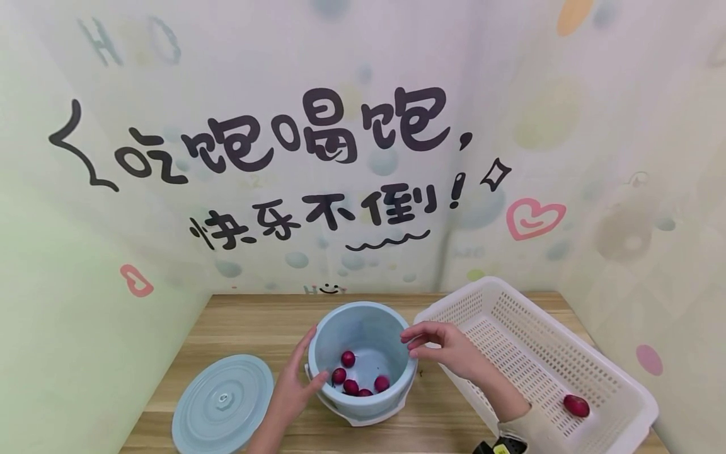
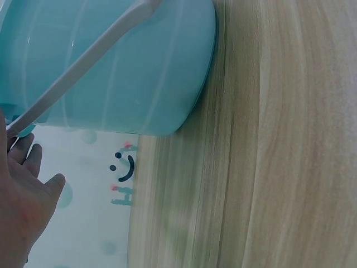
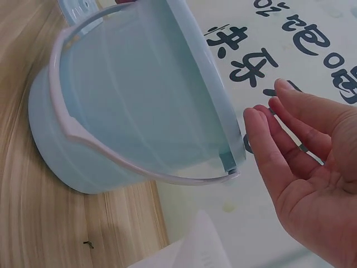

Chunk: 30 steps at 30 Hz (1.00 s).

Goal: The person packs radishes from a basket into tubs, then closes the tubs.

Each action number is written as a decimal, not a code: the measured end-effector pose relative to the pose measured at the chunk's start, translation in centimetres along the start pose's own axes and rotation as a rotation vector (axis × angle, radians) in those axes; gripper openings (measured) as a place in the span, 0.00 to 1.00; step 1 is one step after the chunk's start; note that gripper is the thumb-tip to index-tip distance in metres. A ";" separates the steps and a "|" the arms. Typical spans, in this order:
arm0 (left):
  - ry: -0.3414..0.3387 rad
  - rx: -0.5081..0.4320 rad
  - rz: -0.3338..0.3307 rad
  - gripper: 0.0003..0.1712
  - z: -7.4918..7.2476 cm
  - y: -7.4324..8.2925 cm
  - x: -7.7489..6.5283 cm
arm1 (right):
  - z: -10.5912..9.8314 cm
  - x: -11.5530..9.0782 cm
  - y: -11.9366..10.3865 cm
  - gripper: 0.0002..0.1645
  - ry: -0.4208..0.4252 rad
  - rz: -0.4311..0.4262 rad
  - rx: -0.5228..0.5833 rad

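A light blue bucket [image 1: 363, 331] stands upright, with several small round dark-red, radish-like pieces [image 1: 350, 387] on its bottom. My left hand [image 1: 295, 388] rests against the bucket's left side, fingers extended along the outside and thumb at the rim. In the left wrist view, part of that hand [image 2: 25, 206] shows beside the pale handle [image 2: 83, 61]. Over the bucket's right rim is my right hand [image 1: 445, 347], fingers loosely bent and holding nothing. The right wrist view shows this hand [image 3: 312, 162] just off the rim, with a gap between thumb and fingers.
On the right, a white perforated basket [image 1: 615, 372] holds one dark-red piece [image 1: 576, 405]. A round blue lid [image 1: 224, 403] lies flat on the wooden table [image 1: 272, 315] to the left. Behind the table rises a printed wall [image 1: 317, 38]. A dark scrap [image 3: 88, 244] lies near the bucket.
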State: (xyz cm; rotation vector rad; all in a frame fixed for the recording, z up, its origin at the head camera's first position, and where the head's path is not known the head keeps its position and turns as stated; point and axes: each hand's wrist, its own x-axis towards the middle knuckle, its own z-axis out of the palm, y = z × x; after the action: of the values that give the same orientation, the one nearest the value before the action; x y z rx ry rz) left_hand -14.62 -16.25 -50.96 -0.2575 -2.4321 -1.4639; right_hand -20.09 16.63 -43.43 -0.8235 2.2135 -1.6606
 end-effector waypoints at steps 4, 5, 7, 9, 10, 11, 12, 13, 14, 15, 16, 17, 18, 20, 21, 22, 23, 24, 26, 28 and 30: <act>0.007 0.005 0.011 0.46 0.0 -0.1 0.0 | -0.1 -0.1 0.3 0.21 0.000 0.014 -0.005; 0.006 0.005 0.012 0.46 0.0 -0.2 0.0 | -0.2 -0.2 0.3 0.21 -0.001 0.015 -0.002; 0.006 0.005 0.011 0.46 0.0 -0.2 0.0 | -0.3 -0.3 0.4 0.20 -0.003 0.020 0.003; 0.005 0.007 0.004 0.46 0.0 -0.1 0.0 | -0.5 -0.4 0.5 0.20 -0.007 0.015 0.007; 0.004 0.009 0.002 0.46 0.0 -0.1 -0.1 | -0.5 -0.5 0.5 0.20 -0.007 0.013 0.006; 0.004 0.010 0.001 0.46 0.0 0.0 -0.1 | -0.6 -0.6 0.5 0.20 -0.005 0.012 0.005; 0.004 0.011 0.001 0.46 0.0 0.0 -0.1 | -0.8 -0.7 0.5 0.20 -0.003 0.013 0.002; 0.004 0.009 -0.003 0.46 0.0 0.1 -0.1 | -0.9 -0.8 0.5 0.19 0.000 0.013 -0.001; 0.005 0.008 -0.006 0.46 -0.1 0.1 -0.1 | -1.0 -0.9 0.5 0.19 0.004 0.014 -0.007; 0.004 0.007 -0.005 0.46 -0.1 0.1 -0.1 | -1.2 -1.0 0.5 0.19 0.008 0.014 -0.012; 0.004 0.006 -0.006 0.46 -0.1 0.2 -0.1 | -1.3 -1.1 0.5 0.19 0.013 0.016 -0.017; 0.003 0.002 -0.007 0.46 -0.1 0.2 -0.1 | -1.5 -1.3 0.5 0.19 0.018 0.019 -0.023; 0.002 0.002 -0.009 0.46 -0.1 0.2 -0.1 | -1.7 -1.4 0.5 0.19 0.021 0.023 -0.027; -0.001 0.000 -0.014 0.46 -0.1 0.2 0.0 | -2.1 -1.8 0.6 0.19 0.028 0.031 -0.039; -0.002 0.001 -0.017 0.46 -0.1 0.2 0.0 | -2.3 -2.0 0.6 0.19 0.030 0.033 -0.039; -0.003 0.001 -0.020 0.46 0.0 0.2 0.0 | -2.5 -2.1 0.6 0.19 0.034 0.037 -0.044; -0.005 0.001 -0.023 0.46 0.0 0.2 0.0 | -2.7 -2.3 0.7 0.19 0.036 0.039 -0.048; -0.004 0.003 -0.027 0.46 0.0 0.2 0.0 | -2.9 -2.5 0.7 0.18 0.040 0.039 -0.049; -0.003 0.003 -0.030 0.46 0.0 0.2 0.0 | -3.2 -2.9 0.8 0.18 0.045 0.041 -0.062; -0.003 0.002 -0.031 0.46 0.0 0.2 0.0 | -3.6 -3.3 0.9 0.18 0.051 0.042 -0.070; -0.002 0.001 -0.033 0.46 0.0 0.2 -0.1 | -4.0 -3.8 1.0 0.18 0.051 0.043 -0.073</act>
State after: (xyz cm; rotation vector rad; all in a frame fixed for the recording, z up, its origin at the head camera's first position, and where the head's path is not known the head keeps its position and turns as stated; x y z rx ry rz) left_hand -14.49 -16.16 -50.78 -0.2197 -2.4504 -1.4765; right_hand -19.39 22.19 -43.63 -0.7541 2.3226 -1.6071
